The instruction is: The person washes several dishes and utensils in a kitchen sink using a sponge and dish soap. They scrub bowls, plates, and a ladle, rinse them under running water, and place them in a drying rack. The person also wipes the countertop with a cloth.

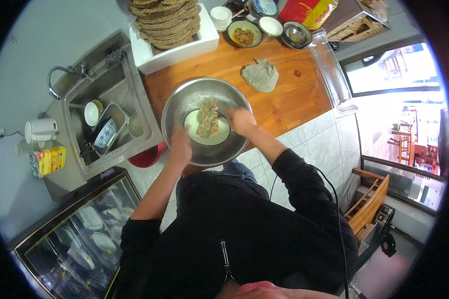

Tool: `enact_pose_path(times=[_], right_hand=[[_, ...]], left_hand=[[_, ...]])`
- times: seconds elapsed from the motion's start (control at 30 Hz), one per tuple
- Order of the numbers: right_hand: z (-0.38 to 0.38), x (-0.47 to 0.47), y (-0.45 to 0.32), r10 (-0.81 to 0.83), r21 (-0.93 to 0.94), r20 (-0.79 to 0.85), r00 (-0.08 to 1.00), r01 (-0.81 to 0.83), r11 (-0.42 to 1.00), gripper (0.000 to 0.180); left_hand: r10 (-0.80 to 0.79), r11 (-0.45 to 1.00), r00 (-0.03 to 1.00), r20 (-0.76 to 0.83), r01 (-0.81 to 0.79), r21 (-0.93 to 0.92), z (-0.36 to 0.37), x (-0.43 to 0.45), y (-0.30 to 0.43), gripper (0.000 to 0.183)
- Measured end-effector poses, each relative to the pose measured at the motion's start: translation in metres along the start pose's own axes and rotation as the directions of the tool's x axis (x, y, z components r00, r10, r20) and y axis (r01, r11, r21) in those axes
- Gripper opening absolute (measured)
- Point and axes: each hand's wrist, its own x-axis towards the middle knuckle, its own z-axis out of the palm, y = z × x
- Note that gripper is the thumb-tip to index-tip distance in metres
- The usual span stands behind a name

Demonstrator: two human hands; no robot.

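A wide stainless steel basin stands at the near edge of the wooden counter. Inside it lies a pale plate or shallow bowl with a dark rim, bearing a lump of wet food with orange and green bits. My left hand is over the basin's left side, its fingers blurred. On the right, my right hand reaches over the rim with curled fingers near the plate's edge. Whether either hand touches the plate cannot be told. A crumpled grey-green cloth lies beyond the basin on the wooden counter.
At left is a steel sink with bowls inside. A white foam box holding stacked woven rounds stands behind the basin. Along the back are a bowl of food, a white bowl and stacked metal bowls. A red basin sits below.
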Motion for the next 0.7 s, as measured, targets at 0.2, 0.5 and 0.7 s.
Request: enact_pose_path(times=[0.2,0.5,0.7], right_hand=[[0.016,-0.013,-0.007,0.185,0.361,-0.004,0.983,-0.171,0.917,0.037],[0.004,-0.014,0.028,0.371,0.506,-0.152,0.916,-0.251,0.825,0.026],[0.037,0.017,-0.009,0.158,0.099,0.141,0.977,-0.173,0.98,0.038]], left_hand=[[0.318,0.917,0.768,0.556,-0.398,0.025,-0.001,0.028,0.018,0.023],[-0.481,0.336,0.811,0.334,0.522,-0.784,-0.016,0.058,-0.009,0.036],[-0.501,0.06,0.801,0.329,0.411,-0.91,-0.055,0.021,-0.039,0.037]])
